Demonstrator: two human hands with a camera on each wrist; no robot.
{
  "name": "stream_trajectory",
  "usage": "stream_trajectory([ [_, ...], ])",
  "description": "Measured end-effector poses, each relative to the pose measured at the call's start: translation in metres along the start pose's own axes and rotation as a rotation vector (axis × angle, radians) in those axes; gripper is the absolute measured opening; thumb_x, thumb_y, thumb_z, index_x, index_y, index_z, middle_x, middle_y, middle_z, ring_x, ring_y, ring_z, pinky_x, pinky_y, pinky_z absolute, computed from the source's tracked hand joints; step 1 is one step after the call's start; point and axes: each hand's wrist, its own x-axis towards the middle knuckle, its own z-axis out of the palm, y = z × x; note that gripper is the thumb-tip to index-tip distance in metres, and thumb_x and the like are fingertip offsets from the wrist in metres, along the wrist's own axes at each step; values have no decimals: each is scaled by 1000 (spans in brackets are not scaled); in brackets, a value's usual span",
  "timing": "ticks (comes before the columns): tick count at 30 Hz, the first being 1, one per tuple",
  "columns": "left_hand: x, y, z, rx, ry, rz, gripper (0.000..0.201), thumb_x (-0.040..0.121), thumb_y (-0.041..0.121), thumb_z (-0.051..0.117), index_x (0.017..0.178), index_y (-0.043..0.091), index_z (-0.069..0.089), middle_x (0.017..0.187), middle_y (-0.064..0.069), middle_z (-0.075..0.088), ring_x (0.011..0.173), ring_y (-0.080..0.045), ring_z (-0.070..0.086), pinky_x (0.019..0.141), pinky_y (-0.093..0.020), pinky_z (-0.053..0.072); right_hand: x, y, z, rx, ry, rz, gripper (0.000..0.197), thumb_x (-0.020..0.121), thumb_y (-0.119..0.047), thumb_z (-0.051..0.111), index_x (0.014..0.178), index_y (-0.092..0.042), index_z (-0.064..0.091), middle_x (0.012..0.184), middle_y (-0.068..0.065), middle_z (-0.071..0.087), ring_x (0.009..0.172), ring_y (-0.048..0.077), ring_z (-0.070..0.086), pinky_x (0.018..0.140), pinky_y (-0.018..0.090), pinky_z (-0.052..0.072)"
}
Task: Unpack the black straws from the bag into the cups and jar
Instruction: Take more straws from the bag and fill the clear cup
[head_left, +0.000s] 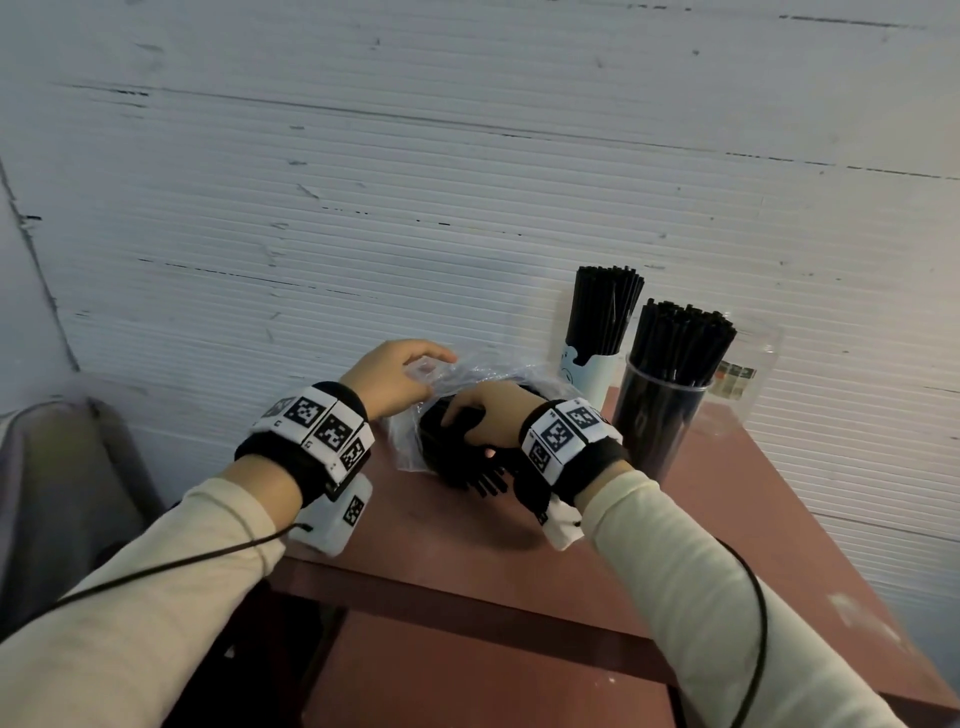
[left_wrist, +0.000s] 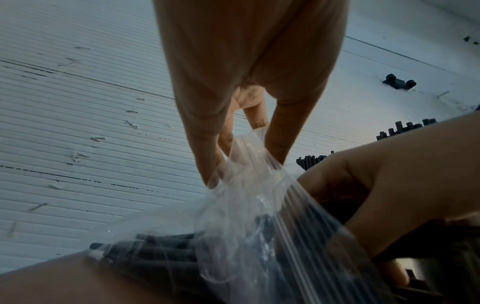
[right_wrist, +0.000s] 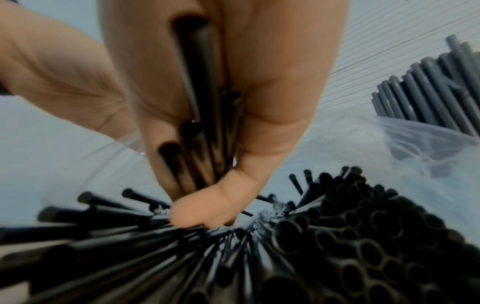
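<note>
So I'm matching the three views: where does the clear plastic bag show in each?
Head: clear plastic bag at centre, under both hands.
Left wrist: lower centre, its edge pinched by the left hand.
Right wrist: around the straw pile, right.
Shared landmark: loose black straws inside it.

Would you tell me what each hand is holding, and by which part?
The left hand pinches the clear bag by its top edge; the right hand grips a few black straws near their open ends.

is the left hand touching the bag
Touching. The left wrist view shows the left hand pinching the clear bag at its top edge, plastic bunched between its fingertips.
</note>
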Motion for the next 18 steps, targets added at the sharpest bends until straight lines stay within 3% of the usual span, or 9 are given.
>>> stream_trajectory([
  [3,0,-4,1,8,-2,-9,48,84,-7,61,118,26,64,136,4,57,128,-8,50,79,-12,43,-4,9,-3,127,35,16,33,82,-3,59,103,-26,71,94,0,70,69,12,65,61,14,49],
  [7,1,-5,2,18,6,-16,47,84,-4,63,116,30,64,134,5,58,124,-8,53,90,-22,46,-14,16,-10,227,64,36,30,82,-3,61,100,-25,73,75,-7,66,54,7,62,54,11,47],
  [10,2,-4,2,61,2,-22,47,84,-1,64,117,32,64,135,6,58,125,-9,52,96,-28,46,-23,23,-15,235,66,45,30,83,-5,64,102,-26,74,83,0,72,55,4,63,54,8,49],
  [13,1,-2,3,97,18,-22,48,83,-1,62,119,31,63,136,4,57,119,-15,56,91,-27,46,-33,30,-21,264,55,37,29,84,-5,64,101,-26,74,85,-3,72,61,8,67,65,17,55],
  [17,-1,2,9,189,125,13,43,80,5,65,116,28,66,134,-3,57,114,-18,58,89,-25,43,-51,38,-30,272,10,29,30,85,-3,64,106,-22,74,78,-7,67,58,8,64,51,13,48],
  [18,-1,5,12,203,173,25,41,80,7,65,114,30,66,132,-4,56,114,-18,57,91,-26,42,-55,41,-31,264,-5,23,30,85,-3,64,107,-22,74,79,-5,69,58,8,64,52,13,49],
])
